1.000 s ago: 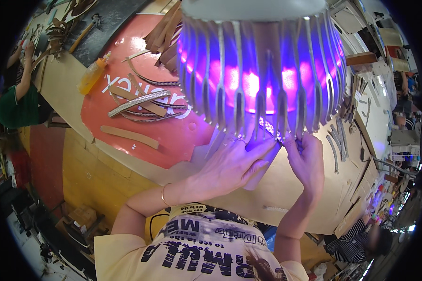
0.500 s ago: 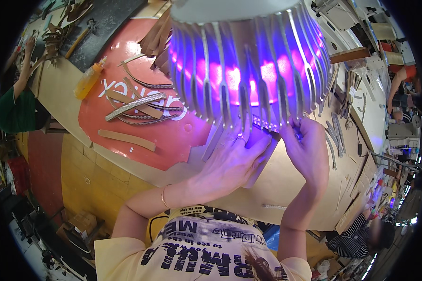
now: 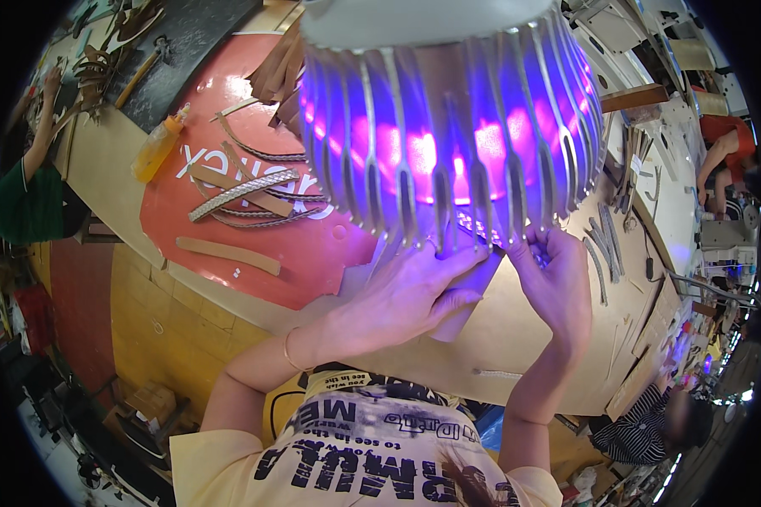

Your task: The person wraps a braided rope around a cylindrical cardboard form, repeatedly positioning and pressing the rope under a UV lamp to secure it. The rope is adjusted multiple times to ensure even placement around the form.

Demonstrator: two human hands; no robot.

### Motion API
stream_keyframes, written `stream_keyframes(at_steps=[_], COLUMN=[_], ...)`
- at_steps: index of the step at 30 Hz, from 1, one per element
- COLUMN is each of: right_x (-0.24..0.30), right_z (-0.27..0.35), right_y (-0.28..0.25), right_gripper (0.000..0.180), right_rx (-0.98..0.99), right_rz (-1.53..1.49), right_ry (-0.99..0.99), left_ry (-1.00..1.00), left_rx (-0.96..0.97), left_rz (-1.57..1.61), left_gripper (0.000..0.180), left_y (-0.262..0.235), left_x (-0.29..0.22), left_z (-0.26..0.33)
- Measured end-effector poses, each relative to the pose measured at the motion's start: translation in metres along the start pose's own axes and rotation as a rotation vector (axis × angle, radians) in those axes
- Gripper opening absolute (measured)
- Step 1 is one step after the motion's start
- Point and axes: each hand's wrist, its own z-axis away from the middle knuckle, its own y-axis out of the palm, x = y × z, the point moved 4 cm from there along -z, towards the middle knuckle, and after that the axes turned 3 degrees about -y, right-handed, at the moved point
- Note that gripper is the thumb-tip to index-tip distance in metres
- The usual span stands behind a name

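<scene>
Beneath a purple-lit ribbed lamp (image 3: pixel 452 127), both of my hands are at a braided strip (image 3: pixel 480 226), mostly hidden by the lamp's fins. My right hand (image 3: pixel 560 275) is pinched at the strip's near end, fingers curled. My left hand (image 3: pixel 402 291) reaches across from the left, its fingers stretched out and its thumb apart from them. It rests over a smooth flat strip (image 3: pixel 465 308) that slants toward me, under purple light. The tips of the left fingers are partly covered by the lamp's lower edge.
A red sheet (image 3: pixel 313 283) to the left carries braided strips (image 3: pixel 254 196) and a tan strip (image 3: pixel 228 254). Beside it lies an orange bottle (image 3: pixel 157 150). Grey braided strips (image 3: pixel 607 245) lie right on the tan worktop (image 3: pixel 533 363). Other people sit at both sides.
My left hand has shifted slightly left, and its thumb has moved out from the fingers. The right hand stays nearly in place, a little lower. The lamp appears slightly lower in view.
</scene>
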Motion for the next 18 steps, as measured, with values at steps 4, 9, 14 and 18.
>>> stream_keyframes(at_steps=[4, 9, 14, 18], right_x=[-0.0051, -0.0069, -0.0088, -0.0088], right_z=[0.0027, 0.0008, -0.0006, -0.0019], right_y=[0.0004, 0.0012, 0.0025, 0.0008], right_gripper=[0.033, 0.032, 0.030, 0.030], right_rx=[-0.001, -0.018, -0.033, -0.021], right_rz=[0.007, -0.028, -0.056, -0.008], right_ry=[0.009, 0.024, 0.016, 0.012], left_ry=[0.002, -0.027, 0.004, -0.050], left_rx=[0.067, 0.128, 0.039, 0.088], left_rz=[-0.057, -0.040, -0.201, -0.233], left_gripper=[0.052, 0.060, 0.075, 0.080], left_y=[-0.0030, -0.0016, -0.0006, 0.0009], left_x=[-0.0025, -0.0016, -0.0023, -0.0006], left_z=[0.0004, 0.0016, 0.0027, 0.0035])
